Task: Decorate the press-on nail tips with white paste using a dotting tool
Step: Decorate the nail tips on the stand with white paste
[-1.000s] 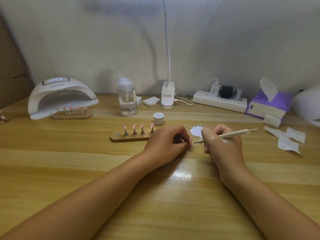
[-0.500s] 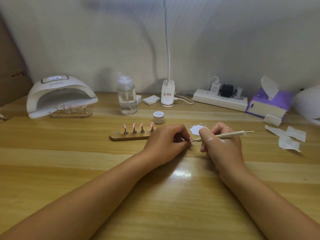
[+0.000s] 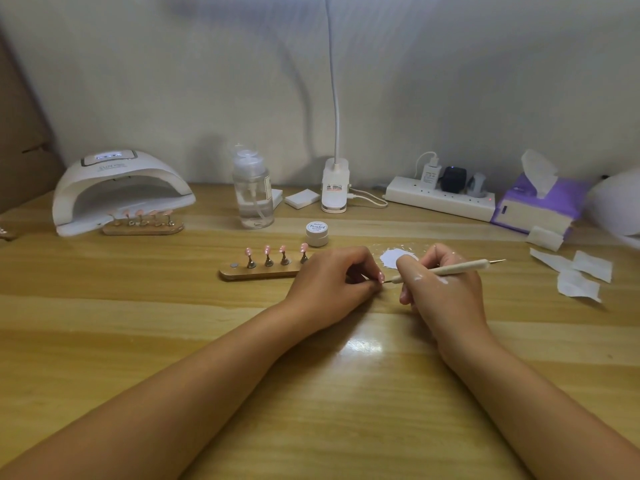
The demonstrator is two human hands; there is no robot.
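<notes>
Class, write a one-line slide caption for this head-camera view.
Left hand pinches a pink nail tip; right hand holds the dotting tool to it, white paste smeared behind.

Nail lamp [image 3: 121,188] back left on table [image 3: 311,410], nail stand [image 3: 142,228] at its mouth. Second stand [image 3: 256,271] mid-table, jar [image 3: 317,233] just behind its right end, paste patch [image 3: 391,256] to its right. Bottle [image 3: 252,192] behind. Power strip [image 3: 440,202], tissue pack [image 3: 533,211] back right.

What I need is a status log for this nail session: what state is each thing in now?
left hand: pinching a pink nail tip
right hand: gripping dotting tool, point at that tip
paste jar: lid on
near holder: four tips standing, one spot bare
nail lamp: display lit
pump bottle: upright, partly full
tissue box: open, tissue sticking out
</notes>
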